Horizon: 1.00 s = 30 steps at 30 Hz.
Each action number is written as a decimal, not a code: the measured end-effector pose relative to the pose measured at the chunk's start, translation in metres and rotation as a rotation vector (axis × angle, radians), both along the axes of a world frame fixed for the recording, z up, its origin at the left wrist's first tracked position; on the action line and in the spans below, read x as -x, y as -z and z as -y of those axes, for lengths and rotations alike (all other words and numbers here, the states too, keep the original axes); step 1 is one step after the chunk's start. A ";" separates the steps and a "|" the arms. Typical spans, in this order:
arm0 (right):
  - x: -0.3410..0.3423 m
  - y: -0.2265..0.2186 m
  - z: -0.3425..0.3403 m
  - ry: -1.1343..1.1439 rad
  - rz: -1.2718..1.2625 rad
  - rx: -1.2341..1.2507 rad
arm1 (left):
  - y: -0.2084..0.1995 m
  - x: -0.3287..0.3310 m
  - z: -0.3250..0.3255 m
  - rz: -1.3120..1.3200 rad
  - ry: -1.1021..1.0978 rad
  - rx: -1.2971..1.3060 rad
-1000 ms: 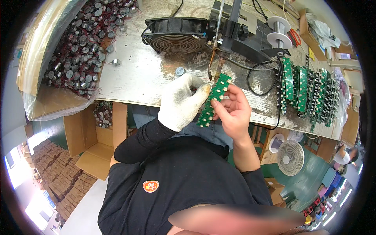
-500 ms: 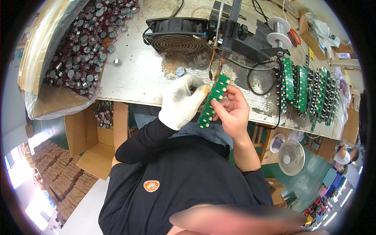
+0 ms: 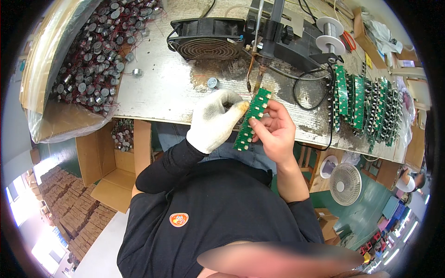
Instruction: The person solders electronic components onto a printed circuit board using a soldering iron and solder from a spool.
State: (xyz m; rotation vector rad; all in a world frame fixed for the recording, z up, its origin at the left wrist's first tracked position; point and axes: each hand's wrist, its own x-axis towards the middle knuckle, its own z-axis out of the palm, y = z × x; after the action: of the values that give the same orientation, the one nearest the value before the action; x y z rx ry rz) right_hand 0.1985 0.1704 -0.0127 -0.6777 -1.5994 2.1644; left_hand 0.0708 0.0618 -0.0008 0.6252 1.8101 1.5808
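Observation:
A long green circuit board strip [image 3: 255,113] with pale components along it slants over the table's front edge. My bare right hand [image 3: 277,132] grips it from the right, thumb on its face and fingers behind. My left hand [image 3: 214,121], in a white glove with a stained thumb tip, is closed in a pinch at the strip's upper left edge. Whatever it pinches is too small or hidden to make out. The soldering iron tip [image 3: 257,83] points down at the strip's top end. Just beyond my left hand lies a small round metal part [image 3: 213,83].
A black fan [image 3: 208,39] and a solder spool [image 3: 330,34] stand at the back. Many round metal parts with red wires [image 3: 97,60] fill a lined box on the left. More board strips [image 3: 357,102] stand in a row at right. An open carton [image 3: 116,171] sits below the table.

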 end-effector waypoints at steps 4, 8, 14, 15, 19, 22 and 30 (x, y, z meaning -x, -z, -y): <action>0.000 -0.001 0.000 0.000 -0.011 -0.003 | 0.001 0.000 -0.001 -0.008 -0.002 0.012; 0.001 -0.003 -0.001 0.005 -0.002 0.006 | 0.001 0.001 -0.002 -0.036 -0.003 0.034; 0.000 -0.004 -0.001 0.002 -0.007 0.001 | 0.002 0.000 -0.002 -0.051 -0.020 -0.010; 0.000 -0.002 0.000 0.002 0.003 0.004 | 0.004 -0.001 -0.002 -0.016 -0.023 0.005; 0.001 0.000 0.002 0.002 0.017 -0.007 | 0.010 -0.001 0.000 0.041 -0.043 -0.030; 0.002 0.001 0.002 0.003 0.015 0.003 | 0.003 0.000 -0.001 0.021 -0.050 -0.040; 0.002 0.009 -0.005 0.116 -0.008 0.015 | 0.010 0.028 0.024 -0.449 -0.138 0.009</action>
State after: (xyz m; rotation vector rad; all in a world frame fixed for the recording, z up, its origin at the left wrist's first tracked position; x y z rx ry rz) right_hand 0.1966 0.1756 -0.0219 -0.7470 -1.5028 2.0945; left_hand 0.0424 0.0377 -0.0104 0.9264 2.2248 1.6122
